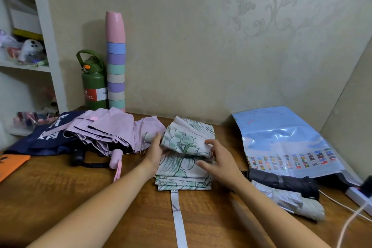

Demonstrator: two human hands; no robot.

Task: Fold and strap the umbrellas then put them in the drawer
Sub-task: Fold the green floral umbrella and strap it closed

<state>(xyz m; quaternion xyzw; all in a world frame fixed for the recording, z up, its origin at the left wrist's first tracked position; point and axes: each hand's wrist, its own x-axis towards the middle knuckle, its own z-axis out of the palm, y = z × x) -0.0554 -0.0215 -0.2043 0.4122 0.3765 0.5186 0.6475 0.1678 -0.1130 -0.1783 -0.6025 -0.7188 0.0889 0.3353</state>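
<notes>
A white umbrella with green line drawings [184,169] lies in the middle of the wooden desk, its canopy gathered in flat folds. Its white strap [178,219] trails toward me along the desk. My left hand [155,152] holds the umbrella's left side near its grey handle end. My right hand [218,160] pinches a fold of the canopy on the right. A loose pink umbrella [112,133] and a navy umbrella [43,138] lie at the left. Two rolled umbrellas, one black [285,182] and one pale grey [289,201], lie at the right.
A green flask [93,84] and a tall stack of pastel cups [115,66] stand against the back wall. A blue plastic bag with flags [285,143] leans at the right. A white power strip [360,197] with cables and an orange item [11,164] flank the desk. White shelves stand at far left.
</notes>
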